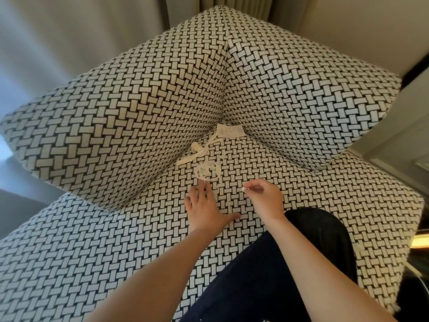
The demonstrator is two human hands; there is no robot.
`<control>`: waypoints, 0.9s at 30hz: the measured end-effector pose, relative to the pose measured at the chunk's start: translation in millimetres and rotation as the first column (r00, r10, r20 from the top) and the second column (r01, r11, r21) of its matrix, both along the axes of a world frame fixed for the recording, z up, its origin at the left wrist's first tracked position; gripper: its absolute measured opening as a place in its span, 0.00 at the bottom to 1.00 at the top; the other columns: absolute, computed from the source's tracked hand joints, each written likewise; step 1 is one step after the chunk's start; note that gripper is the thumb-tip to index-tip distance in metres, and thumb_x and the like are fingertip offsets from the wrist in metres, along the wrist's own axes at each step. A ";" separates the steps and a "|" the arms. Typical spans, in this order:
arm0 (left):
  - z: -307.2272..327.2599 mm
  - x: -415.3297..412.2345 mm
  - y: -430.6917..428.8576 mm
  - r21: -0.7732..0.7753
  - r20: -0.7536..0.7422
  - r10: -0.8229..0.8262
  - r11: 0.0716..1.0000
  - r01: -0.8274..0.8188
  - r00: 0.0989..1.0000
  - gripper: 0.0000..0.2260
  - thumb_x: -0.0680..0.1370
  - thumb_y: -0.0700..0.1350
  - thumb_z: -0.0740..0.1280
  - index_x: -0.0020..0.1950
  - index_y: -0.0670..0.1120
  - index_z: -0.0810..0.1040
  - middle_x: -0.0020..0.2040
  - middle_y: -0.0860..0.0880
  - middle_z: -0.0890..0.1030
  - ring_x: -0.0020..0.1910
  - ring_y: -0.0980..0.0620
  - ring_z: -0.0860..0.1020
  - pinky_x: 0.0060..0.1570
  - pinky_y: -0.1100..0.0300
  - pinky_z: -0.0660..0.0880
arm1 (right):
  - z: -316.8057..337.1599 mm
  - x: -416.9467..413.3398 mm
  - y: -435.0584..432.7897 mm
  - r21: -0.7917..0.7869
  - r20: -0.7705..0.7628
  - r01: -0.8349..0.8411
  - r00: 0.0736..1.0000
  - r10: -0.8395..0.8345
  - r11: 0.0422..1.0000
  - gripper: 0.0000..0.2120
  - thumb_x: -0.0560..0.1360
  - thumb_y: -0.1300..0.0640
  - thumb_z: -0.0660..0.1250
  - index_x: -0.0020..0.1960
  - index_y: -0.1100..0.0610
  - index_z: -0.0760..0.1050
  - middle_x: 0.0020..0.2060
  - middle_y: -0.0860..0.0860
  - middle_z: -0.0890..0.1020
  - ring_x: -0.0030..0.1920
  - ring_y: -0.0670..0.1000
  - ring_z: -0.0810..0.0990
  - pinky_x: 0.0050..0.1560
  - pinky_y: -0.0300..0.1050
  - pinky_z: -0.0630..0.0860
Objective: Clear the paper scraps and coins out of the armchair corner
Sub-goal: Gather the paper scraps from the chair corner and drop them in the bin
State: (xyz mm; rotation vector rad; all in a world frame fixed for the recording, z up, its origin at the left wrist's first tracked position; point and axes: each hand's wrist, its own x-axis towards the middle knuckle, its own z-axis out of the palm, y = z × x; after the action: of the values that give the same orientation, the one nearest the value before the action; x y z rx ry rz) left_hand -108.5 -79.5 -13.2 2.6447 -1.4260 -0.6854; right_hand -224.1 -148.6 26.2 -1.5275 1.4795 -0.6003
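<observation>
One patterned armchair (209,54) filled the view, with two upholstered sides (116,117) meeting in one corner above one seat cushion (325,205). One printed paper slip (231,131) lay in that corner. Just below it, thin cream paper strips (204,170) lay in three loose clumps, too tangled to count singly. Two short strips (229,206) lay apart from them. There were two bare hands: one left hand (204,210) and one right hand (264,198), which pinched one tiny white scrap (244,188).

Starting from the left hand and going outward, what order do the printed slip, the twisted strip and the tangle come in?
1. The tangle, just past the left hand fingertips.
2. The twisted strip, farther up, slightly left.
3. The printed slip, deep in the corner.
</observation>
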 end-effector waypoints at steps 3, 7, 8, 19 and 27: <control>-5.1 -5.2 2.7 -0.163 0.020 0.040 0.986 -0.036 0.999 0.40 0.73 0.65 0.62 0.77 0.45 0.52 0.78 0.50 0.53 0.75 0.47 0.50 0.73 0.51 0.49 | -0.3 0.1 0.2 0.002 0.008 0.006 1.000 -0.006 1.000 0.04 0.73 0.62 0.69 0.45 0.54 0.79 0.42 0.45 0.81 0.44 0.38 0.77 0.42 0.27 0.69; -9.7 -11.3 4.7 -0.390 -0.025 0.037 0.920 -0.044 0.999 0.19 0.77 0.50 0.66 0.66 0.44 0.74 0.66 0.50 0.75 0.67 0.46 0.66 0.65 0.54 0.66 | -0.2 -0.2 0.5 -0.005 -0.002 0.007 1.000 -0.007 1.000 0.04 0.73 0.62 0.69 0.46 0.55 0.79 0.42 0.46 0.81 0.44 0.39 0.77 0.42 0.27 0.69; -10.1 -11.4 4.2 -0.432 -0.036 0.011 0.901 -0.026 0.999 0.13 0.76 0.44 0.68 0.60 0.43 0.78 0.60 0.48 0.79 0.62 0.45 0.70 0.60 0.55 0.70 | 0.0 -0.2 0.7 -0.005 0.001 0.006 1.000 -0.006 1.000 0.04 0.73 0.62 0.69 0.46 0.55 0.80 0.42 0.46 0.81 0.44 0.39 0.77 0.41 0.27 0.69; -13.8 12.0 -12.7 -0.399 -0.177 -0.165 0.913 0.083 0.970 0.04 0.78 0.37 0.63 0.51 0.43 0.74 0.42 0.47 0.79 0.41 0.50 0.76 0.41 0.61 0.74 | 0.7 1.0 2.6 0.126 0.006 -0.112 0.994 0.113 0.986 0.06 0.74 0.59 0.69 0.50 0.53 0.78 0.45 0.46 0.81 0.47 0.43 0.78 0.46 0.32 0.73; 15.3 4.9 -22.7 0.164 -0.944 0.322 0.648 -0.744 0.073 0.10 0.72 0.34 0.71 0.50 0.41 0.74 0.44 0.42 0.80 0.40 0.50 0.79 0.42 0.60 0.77 | 2.8 4.2 4.5 0.212 0.116 -0.227 0.972 0.206 0.951 0.15 0.73 0.56 0.70 0.59 0.50 0.75 0.46 0.48 0.82 0.50 0.46 0.80 0.56 0.45 0.77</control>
State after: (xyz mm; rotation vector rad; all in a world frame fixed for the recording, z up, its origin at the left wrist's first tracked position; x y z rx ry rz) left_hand -103.6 -102.2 2.0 1.5540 -0.0705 -1.3081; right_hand -219.9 -144.2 29.0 -1.4402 1.2430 -0.3557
